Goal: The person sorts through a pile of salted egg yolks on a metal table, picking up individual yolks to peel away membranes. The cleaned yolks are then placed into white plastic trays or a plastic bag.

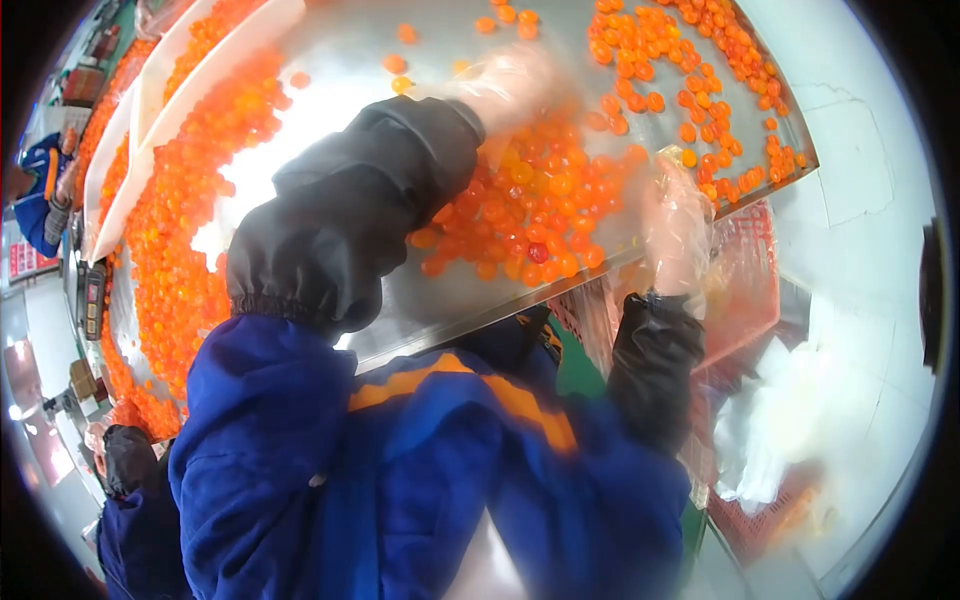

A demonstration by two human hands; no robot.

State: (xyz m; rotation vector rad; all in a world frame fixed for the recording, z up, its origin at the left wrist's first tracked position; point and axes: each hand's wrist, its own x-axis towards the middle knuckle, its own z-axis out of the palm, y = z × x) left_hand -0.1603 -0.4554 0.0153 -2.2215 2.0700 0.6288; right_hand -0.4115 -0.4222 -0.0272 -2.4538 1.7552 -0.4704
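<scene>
On the metal table [400, 320] lies a heap of small, round, glossy orange balls that look like egg yolks [530, 205]. My left hand [510, 88], in a clear plastic glove, reaches over the far side of this heap; motion blurs its fingers, so their pose does not show. At the heap's right side, by the table's rim, my right hand [677, 225] wears a clear glove too. Its fingers look stretched out, with the hand beside the balls. One darker red ball [538, 252] sits near the front of the heap.
More orange balls [640, 50] spread along the table's far right edge. A larger mass [170, 270] lies at left beside white dividers [165, 130]. Below the right rim stand a pink crate [745, 290] and white plastic bags [765, 430]. Other people [140, 520] work at far left.
</scene>
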